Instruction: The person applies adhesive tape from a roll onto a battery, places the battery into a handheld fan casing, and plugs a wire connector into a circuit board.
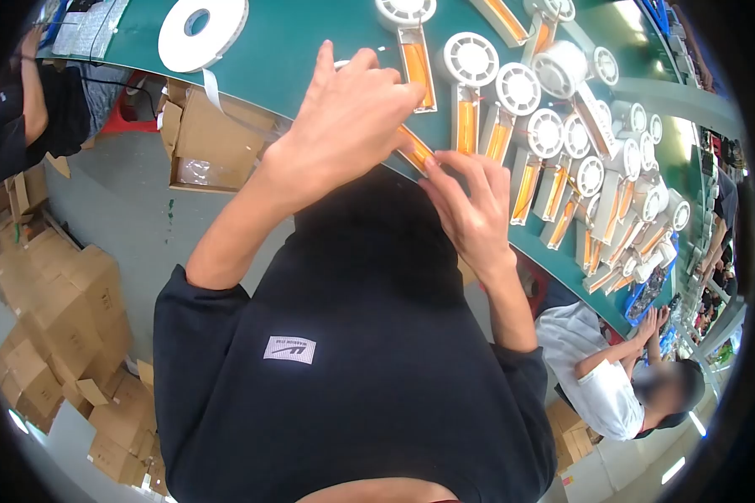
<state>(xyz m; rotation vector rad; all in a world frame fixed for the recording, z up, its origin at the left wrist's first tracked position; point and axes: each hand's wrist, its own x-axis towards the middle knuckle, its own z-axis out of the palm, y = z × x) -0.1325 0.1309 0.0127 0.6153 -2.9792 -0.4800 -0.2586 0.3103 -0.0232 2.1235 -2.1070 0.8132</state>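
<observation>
My left hand [344,113] is closed around a white fan unit, most of which it hides. From under its fingers sticks out the unit's handle with an orange strip [414,149] inside. The fingertips of my right hand [474,205] pinch the near end of this handle. Beyond my hands, a similar fan unit with a round slotted head [471,59] lies on the green table [298,29]. A large white tape roll [203,32] rests at the table's left part, its loose tail hanging over the edge toward my left wrist.
Many more fan units [562,67] crowd the right side of the table, near a blue tray [646,293]. A person in a white shirt [591,369] works at the right. Another person's arm [33,101] shows at far left. Cardboard boxes [214,138] stand below.
</observation>
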